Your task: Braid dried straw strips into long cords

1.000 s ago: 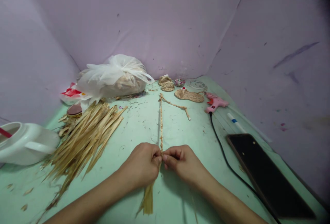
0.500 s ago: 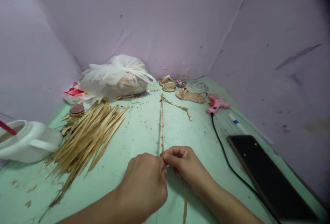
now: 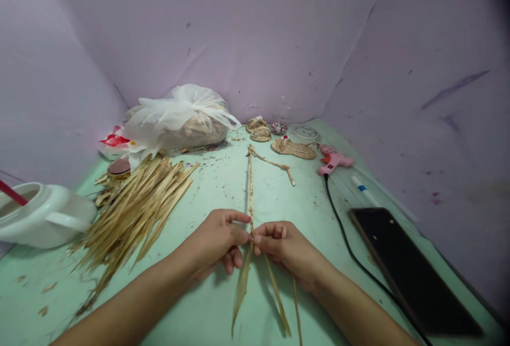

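Note:
A thin braid of dried leaf strips (image 3: 251, 186) runs straight away from me along the middle of the table, and its far end bends back to the right. My right hand (image 3: 289, 247) pinches the near end of this braid between thumb and forefinger. From the left, my left hand (image 3: 221, 239) meets it there, thumb and forefinger at the braid and the other fingers curled loosely. Three loose strips hang toward me below the hands: a wide strip (image 3: 241, 293) on the left, another strip (image 3: 279, 298) in the middle and a narrow one (image 3: 297, 309) on the right.
Left lie a pile of dried leaf strips (image 3: 139, 208) and a white pot (image 3: 51, 218). A white plastic bag (image 3: 183, 117) sits behind them. Right are a pink glue gun (image 3: 334, 160) with black cord, a marker (image 3: 364, 191) and a phone (image 3: 418, 277). A woven sole shape (image 3: 292, 148) lies farther back.
My left hand has moved up and left, from a fist over the braid's end to a pinch beside it. The loose strips now hang in view. My right hand keeps its pinch.

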Demonstrator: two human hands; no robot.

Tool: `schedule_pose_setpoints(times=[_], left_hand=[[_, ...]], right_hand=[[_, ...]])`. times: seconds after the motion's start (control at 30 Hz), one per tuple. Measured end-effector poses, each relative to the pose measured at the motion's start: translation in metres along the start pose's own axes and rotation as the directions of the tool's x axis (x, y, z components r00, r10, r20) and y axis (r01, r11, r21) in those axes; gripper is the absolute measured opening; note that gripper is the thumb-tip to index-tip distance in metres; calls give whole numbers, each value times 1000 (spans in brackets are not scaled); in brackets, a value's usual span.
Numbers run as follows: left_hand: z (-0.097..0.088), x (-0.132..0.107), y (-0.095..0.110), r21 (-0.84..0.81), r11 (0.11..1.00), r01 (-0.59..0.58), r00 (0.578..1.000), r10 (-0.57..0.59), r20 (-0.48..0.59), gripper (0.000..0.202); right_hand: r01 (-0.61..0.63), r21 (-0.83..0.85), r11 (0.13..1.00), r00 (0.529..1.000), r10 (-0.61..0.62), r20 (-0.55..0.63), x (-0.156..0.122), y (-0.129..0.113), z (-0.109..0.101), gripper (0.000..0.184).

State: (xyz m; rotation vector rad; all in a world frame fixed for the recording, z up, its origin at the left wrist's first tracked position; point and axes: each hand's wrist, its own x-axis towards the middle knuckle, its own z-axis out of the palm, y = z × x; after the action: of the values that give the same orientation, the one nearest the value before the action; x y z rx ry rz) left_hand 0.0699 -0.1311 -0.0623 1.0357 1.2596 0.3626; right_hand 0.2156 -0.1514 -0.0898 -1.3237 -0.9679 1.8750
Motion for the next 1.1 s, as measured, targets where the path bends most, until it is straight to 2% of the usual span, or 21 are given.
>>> schedule_pose_setpoints(times=[0.07,0.1,0.17,0.27,0.37,0.5,0.6,0.8,0.87,0.93,1.03,1.1], left_hand=[[0,7,-5,-165,984,64,984,-34,175,24],[2,9,-8,-195,978,75,976,-31,217,18],[5,12,-14,-185,980,74,976,-34,214,10],[10,13,-18,-47,998,31,993,-25,113,9],[16,13,-16,117,993,19,1000,-18,-7,14],[21,15,-16,247,968,45,997,-27,-76,12],[22,16,-20,295,956,13,995,18,-100,10],[23,17,-24,257,963,-83,983,122,-138,11],[25,15,-23,232,969,-89,980,126,-153,12],[26,14,-21,216,972,-88,978,126,-168,13],[27,12,-20,191,979,-76,975,114,-193,14],[27,11,-20,173,983,-65,971,102,-214,15]], right_hand=[[9,-16,1000,1000,-9,4,0,0,-1,8],[20,-29,999,1000,-19,13,1,0,-1,6],[64,-91,994,998,-62,32,2,1,-3,4],[147,-296,944,989,-141,41,5,7,-6,7],[220,-562,798,966,-259,10,4,14,-7,14],[217,-832,511,906,-422,-23,-5,16,-3,18],[145,-922,360,865,-498,-58,-11,18,2,16],[95,-980,174,790,-613,-32,-19,24,6,17],[64,-985,158,770,-636,-52,-21,24,6,18],[59,-979,194,773,-630,-79,-22,24,5,19],[93,-964,249,789,-608,-81,-23,24,6,20],[130,-957,260,784,-617,-61,-24,26,8,21]])
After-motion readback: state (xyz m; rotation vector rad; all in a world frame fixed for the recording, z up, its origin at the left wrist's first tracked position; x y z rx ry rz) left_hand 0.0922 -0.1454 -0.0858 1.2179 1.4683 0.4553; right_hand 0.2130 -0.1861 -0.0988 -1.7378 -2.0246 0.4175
